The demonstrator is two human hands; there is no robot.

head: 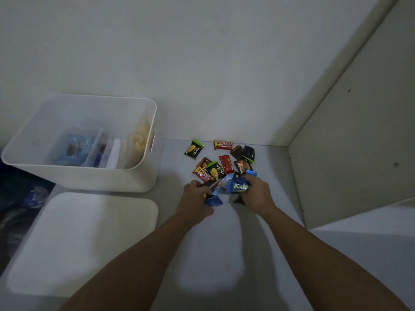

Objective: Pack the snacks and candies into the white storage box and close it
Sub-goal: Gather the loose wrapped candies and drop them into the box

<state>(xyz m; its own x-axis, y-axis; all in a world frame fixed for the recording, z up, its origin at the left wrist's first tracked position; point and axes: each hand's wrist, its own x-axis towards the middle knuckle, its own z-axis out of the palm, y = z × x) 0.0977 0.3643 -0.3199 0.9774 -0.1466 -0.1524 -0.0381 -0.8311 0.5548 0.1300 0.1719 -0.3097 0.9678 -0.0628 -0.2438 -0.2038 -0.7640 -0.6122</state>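
Your two hands sit side by side at the near edge of the snack pile (221,163). Your left hand (195,197) is curled around a small blue packet (213,201), its corner poking out on the thumb side. Your right hand (256,192) is clamped on a blue Kalpa wrapper (239,186), with more wrappers bunched between the two hands. Just beyond your fingers lie the loose ones: green-edged Nextar packs, a red bar (226,163), two Beng-Beng bars. One Nextar pack (193,149) and one Beng-Beng bar (222,145) lie furthest from you, apart from the heap.

The white storage box (89,176) stands open, off to the left of your left hand and further out, with packets already inside. Its lid (83,241) lies flat on the table (213,254), left of your left forearm.

To the right of your right hand a side panel (350,153) rises close; a back wall stands just past the pile. The table between your forearms is bare. Both arms reach forward, forearms converging, backs of the hands up.
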